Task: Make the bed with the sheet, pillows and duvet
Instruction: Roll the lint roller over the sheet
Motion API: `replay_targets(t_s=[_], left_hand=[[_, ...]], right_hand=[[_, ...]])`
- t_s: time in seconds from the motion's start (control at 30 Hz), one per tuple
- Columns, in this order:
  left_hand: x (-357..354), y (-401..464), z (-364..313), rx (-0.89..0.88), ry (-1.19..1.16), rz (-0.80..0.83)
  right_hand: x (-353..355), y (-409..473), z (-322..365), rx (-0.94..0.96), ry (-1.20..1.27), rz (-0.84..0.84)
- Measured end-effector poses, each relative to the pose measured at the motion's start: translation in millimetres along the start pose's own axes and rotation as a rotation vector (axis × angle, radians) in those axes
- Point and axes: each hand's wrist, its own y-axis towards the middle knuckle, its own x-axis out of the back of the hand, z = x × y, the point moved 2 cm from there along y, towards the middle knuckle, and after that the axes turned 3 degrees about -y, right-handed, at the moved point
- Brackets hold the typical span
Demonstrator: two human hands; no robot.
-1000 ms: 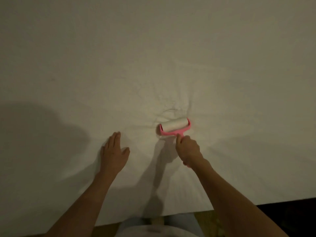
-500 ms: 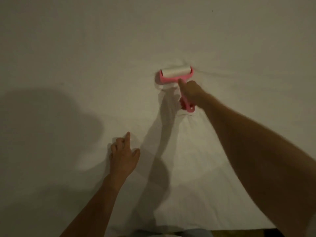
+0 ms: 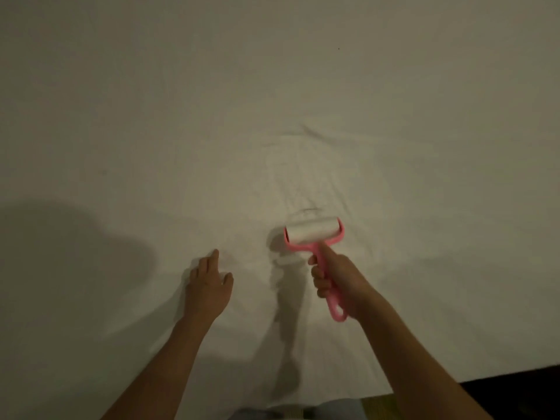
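A white sheet point(image 3: 272, 101) covers the whole bed and fills most of the view, with light creases just beyond the roller. My right hand point(image 3: 336, 274) is closed around the handle of a pink lint roller point(image 3: 313, 234), whose white roll lies against the sheet. My left hand point(image 3: 209, 286) rests flat on the sheet to the left of the roller, fingers slightly apart, holding nothing. No pillows or duvet are in view.
The bed's near edge runs along the bottom of the view. A dark floor strip point(image 3: 515, 386) shows at the bottom right. A large shadow point(image 3: 60, 253) lies over the sheet at the left.
My right hand pushed the lint roller away across the sheet, then pulled it back toward me. My left hand stayed pressed on the sheet in about the same place.
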Motion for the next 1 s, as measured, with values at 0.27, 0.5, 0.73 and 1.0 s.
replay_targets(t_s=[0.27, 0.5, 0.73, 1.0], left_hand=[[-7.6, 12.4, 0.8, -0.154, 0.127, -0.099], [-5.2, 38.4, -6.4, -0.169, 0.157, -0.127], [-8.7, 45.1, -5.8, -0.164, 0.125, -0.132], [-2.1, 50.6, -3.4, -0.208, 0.056, -0.154]], right_hand=[[-3.1, 24.0, -41.1, -0.178, -0.220, -0.249], [-14.0, 68.5, 8.6, -0.189, -0.217, -0.268], [-19.3, 87.0, 30.8, -0.134, -0.193, -0.249], [-41.5, 116.9, 112.9, 0.136, -0.147, -0.209]])
